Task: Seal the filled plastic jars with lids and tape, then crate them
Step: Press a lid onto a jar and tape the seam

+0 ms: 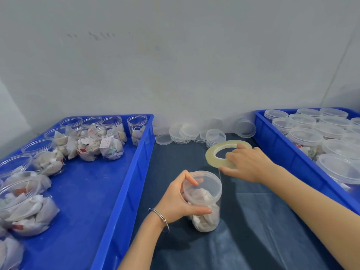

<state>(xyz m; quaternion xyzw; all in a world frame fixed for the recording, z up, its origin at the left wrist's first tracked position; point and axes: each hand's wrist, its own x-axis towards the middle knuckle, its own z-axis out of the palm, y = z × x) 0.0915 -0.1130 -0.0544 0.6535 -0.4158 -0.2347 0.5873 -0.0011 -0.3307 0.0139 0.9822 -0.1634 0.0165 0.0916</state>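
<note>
Between blue crates (124, 182), lidded jar (202, 199) in left hand (179, 199)

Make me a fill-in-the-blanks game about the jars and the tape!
1. The left hand holds a jar that already has a ____ on top.
2. The right hand holds a ring of ____.
3. The open jars stand in the crate on the ____ side.
4. Both crates are coloured ____.

Missing words: lid; tape; left; blue
</note>
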